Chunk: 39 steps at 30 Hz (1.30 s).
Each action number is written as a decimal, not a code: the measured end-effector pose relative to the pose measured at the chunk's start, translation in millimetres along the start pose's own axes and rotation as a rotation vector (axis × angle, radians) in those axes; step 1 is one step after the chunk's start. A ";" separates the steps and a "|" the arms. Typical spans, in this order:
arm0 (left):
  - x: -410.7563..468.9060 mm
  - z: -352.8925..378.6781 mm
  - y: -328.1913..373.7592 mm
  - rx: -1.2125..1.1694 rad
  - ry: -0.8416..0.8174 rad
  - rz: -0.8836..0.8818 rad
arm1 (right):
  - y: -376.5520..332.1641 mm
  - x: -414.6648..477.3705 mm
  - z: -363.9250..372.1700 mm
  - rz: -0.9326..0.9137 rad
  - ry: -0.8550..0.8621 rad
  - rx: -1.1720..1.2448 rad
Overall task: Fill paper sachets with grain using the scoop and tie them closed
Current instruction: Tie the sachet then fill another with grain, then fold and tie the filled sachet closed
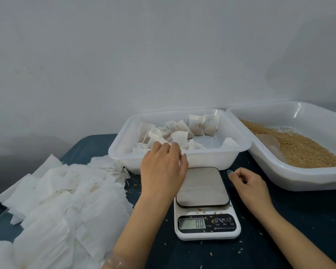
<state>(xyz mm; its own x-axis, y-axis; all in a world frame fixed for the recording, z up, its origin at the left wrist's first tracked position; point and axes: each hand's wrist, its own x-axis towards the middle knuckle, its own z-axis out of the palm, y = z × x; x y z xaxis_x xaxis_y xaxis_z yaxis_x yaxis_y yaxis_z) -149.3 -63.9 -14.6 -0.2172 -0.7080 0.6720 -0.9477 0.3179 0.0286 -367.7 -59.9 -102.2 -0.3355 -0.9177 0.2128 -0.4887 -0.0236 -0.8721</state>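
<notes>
Tied grain-filled paper sachets (184,131) lie in far white plastic tray (239,141), maybe ten; left hand (163,167) spread flat over tray's near rim, grip unclear; right hand (248,183) loosely curled, empty; big pile of flat empty white paper sachets (66,195) left unfilled.

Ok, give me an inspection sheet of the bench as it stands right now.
Surface: dark blue table cover, stray grains scattered on it.
Job's things: white plastic tray of tied sachets; larger white plastic tray of brown grain; heap of flat white paper sachets; white digital scale reading 0.0, platform bare. Scoop: not clearly seen.
Clutter: loose grains on the scale's panel.
Grippers: left hand reaching over the sachet tray's near rim; right hand loosely curled beside the scale, seemingly holding nothing.
Cables: nothing seen.
Surroundings: plain pale wall.
</notes>
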 end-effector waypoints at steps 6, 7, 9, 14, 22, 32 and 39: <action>-23.5 -32.6 -61.3 0.322 -0.899 -0.201 | 0.0 -0.9 -0.4 0.029 0.016 -0.018; -26.1 -35.6 -69.4 0.334 -0.966 -0.245 | -0.1 -1.0 -0.1 0.034 0.019 -0.020; -27.7 -39.5 -78.4 0.356 -1.015 -0.273 | 0.2 -0.7 0.4 0.042 0.023 -0.022; -34.4 -28.1 -89.8 0.394 -1.057 -0.243 | 1.2 -0.7 -0.2 0.046 0.035 -0.029; -34.0 -27.7 -97.9 0.227 -0.986 -0.243 | 1.8 -0.5 0.8 0.040 0.024 -0.050; -37.2 -44.5 -107.3 0.279 -0.880 -0.319 | 3.1 -0.3 0.9 0.033 0.027 -0.039; -32.1 -41.9 -104.1 0.286 -0.772 -0.306 | 4.3 0.1 1.1 0.024 0.023 -0.038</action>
<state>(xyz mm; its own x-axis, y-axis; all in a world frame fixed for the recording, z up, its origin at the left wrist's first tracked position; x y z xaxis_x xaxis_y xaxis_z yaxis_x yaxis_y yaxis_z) -33.8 -47.8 -8.2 0.0562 -0.9981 -0.0260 -0.9900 -0.0524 -0.1307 -368.9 -60.5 -106.4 -0.3656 -0.9085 0.2023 -0.5100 0.0137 -0.8600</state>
